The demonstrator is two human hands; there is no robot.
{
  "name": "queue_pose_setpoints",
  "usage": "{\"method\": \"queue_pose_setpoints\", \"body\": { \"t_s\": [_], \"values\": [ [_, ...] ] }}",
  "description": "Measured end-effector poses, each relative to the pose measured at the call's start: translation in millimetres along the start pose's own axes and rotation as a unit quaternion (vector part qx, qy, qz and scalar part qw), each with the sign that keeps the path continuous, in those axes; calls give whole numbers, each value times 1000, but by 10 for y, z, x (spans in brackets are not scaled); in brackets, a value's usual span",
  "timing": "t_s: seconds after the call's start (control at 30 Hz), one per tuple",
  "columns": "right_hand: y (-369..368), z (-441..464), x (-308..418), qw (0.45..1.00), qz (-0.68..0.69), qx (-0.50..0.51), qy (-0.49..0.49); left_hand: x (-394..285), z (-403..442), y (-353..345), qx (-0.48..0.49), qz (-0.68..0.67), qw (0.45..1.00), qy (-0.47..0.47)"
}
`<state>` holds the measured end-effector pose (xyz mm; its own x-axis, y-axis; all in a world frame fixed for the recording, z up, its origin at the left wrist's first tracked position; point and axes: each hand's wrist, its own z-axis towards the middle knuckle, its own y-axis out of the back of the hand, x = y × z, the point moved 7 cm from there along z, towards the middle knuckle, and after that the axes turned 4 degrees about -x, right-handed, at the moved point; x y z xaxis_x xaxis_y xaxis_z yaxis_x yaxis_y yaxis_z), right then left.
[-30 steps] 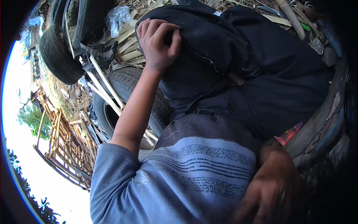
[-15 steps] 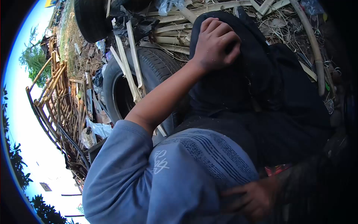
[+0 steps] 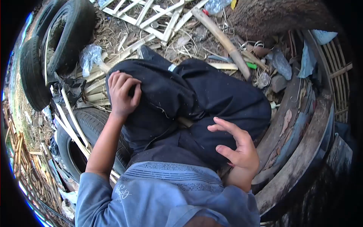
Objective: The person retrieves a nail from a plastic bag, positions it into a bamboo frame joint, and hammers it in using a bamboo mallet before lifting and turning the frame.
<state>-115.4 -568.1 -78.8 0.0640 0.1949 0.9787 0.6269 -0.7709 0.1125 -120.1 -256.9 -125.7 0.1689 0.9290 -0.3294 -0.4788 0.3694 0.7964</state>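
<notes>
My left hand (image 3: 124,92) rests on the knee of my dark trousers (image 3: 223,94), its fingers curled loosely over the cloth and the thumb apart, with nothing seen in it. Above my other thigh hangs my right hand (image 3: 240,147), fingers and thumb spread in a wide curve, holding nothing. My blue shirt (image 3: 162,196) fills the lower middle of the view. Pale bamboo strips (image 3: 73,117) lie over a tyre (image 3: 89,125) beside my left forearm.
More tyres (image 3: 72,34) stand at the upper left. A bamboo lattice (image 3: 166,19) and a thick stick (image 3: 223,39) lie ahead on littered ground. Weathered logs (image 3: 298,162) run along the right, near a slatted bamboo panel (image 3: 340,68). Clear plastic (image 3: 90,56) lies beyond my knee.
The view has swung round to the right and levelled. My right hand has risen from beside my shirt to over my lap, fingers spread. My left hand has stayed on the knee.
</notes>
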Motion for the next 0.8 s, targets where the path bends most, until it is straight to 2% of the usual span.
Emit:
{"method": "queue_pose_setpoints", "body": {
  "t_s": [0.13,0.2,0.27,0.33,0.37,0.43,0.47,0.53,0.57,0.6,0.73,0.77,0.8],
  "values": [
    [217,250,-16,998,-53,32,-31,-18,42,33,17,3,1000,21],
    [476,542,-113,998,-37,16,-42,-60,104,42,31,15,999,32],
    [813,893,-406,996,4,-10,-85,-86,231,15,65,1,994,86],
    [1166,1288,-725,988,-74,-35,-128,-94,429,-76,116,-15,985,123],
    [1315,1453,-885,989,-80,-33,-119,-83,532,-173,150,-10,981,124],
    [1703,1754,-1315,946,-263,-77,-175,-33,723,-468,264,-12,957,123],
    [1786,1890,-1491,947,-265,-70,-167,-13,814,-643,307,-14,944,122],
    [1994,2061,-1719,890,-410,-138,-145,36,1032,-1037,427,32,900,88],
    [1944,2113,-1701,866,-458,-138,-142,108,1135,-1257,460,30,883,91],
    [1901,2173,-1680,840,-506,-140,-138,177,1281,-1438,468,29,879,83],
    [1839,2224,-1904,813,-546,-137,-151,756,1637,-2296,493,25,866,87],
    [1857,2222,-1979,805,-562,-140,-128,919,1707,-2483,477,-26,872,109],
    [1855,2234,-1970,803,-564,-138,-136,1097,1750,-2700,404,-85,905,102]
  ]
}}
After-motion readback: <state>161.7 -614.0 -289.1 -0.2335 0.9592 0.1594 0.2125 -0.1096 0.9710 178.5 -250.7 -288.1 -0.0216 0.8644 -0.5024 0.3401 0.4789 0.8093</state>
